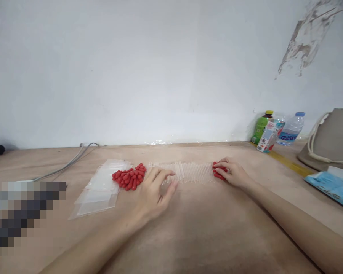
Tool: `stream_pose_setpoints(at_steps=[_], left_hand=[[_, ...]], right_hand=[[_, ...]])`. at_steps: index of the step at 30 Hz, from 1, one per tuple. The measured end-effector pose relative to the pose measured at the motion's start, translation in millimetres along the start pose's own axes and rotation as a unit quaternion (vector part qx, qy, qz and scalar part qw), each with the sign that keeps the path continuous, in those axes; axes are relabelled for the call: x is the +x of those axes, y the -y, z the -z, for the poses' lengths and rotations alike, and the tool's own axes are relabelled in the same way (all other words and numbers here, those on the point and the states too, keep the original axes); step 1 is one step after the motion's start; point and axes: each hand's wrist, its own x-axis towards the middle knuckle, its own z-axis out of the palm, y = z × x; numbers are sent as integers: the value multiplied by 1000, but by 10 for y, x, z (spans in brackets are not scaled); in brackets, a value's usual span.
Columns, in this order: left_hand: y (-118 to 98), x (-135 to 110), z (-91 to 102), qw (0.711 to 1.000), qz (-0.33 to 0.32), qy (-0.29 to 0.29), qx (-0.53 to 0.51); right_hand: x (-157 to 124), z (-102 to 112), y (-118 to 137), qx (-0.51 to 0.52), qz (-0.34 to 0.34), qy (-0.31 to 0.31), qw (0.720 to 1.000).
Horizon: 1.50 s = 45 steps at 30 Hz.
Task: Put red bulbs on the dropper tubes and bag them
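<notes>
A row of clear thin tubes (194, 173) lies side by side on the table. Red rubber bulbs (129, 177) are bunched at its left end, and a few more red rubber bulbs (220, 173) show at its right end; together they look like droppers. My left hand (157, 188) hovers at or rests on the left part of the row, thumb and fingers apart, gripping nothing that I can see. At the right end, my right hand (230, 172) has its thumb and fingers closed around the red bulbs there, partly hiding them.
Clear plastic bags (100, 190) lie overlapping left of the bulbs. A grey cable (71, 163) runs behind them. Along the wall at right stand a green bottle (260, 129), a carton-like drink container (267, 137) and a water bottle (291, 129). A grey hat (331, 137) and a blue packet (330, 186) lie farther right.
</notes>
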Motion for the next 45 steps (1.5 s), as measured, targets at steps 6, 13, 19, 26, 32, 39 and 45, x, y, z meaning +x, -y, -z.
stream_pose_setpoints(at_steps=[6,13,19,26,32,39,45], left_hand=[[277,449,-475,979,138,100,114],[206,717,-864,943,221,172,178],[209,812,-895,923,265,212,183],[242,844,-909,924,262,228,159],[244,572,-577,969,124,187,98],[530,65,-310,987,-18,156,30],[557,35,-327,993,-48,108,-13]], right_hand=[[39,-43,-15,-1,27,45,999],[62,-68,-26,-15,55,49,997],[47,-58,24,16,36,12,999],[31,-79,35,60,-31,-97,993],[39,-141,321,70,-19,-132,989],[162,-398,1028,151,45,-33,987],[235,-623,1218,233,42,-7,971]])
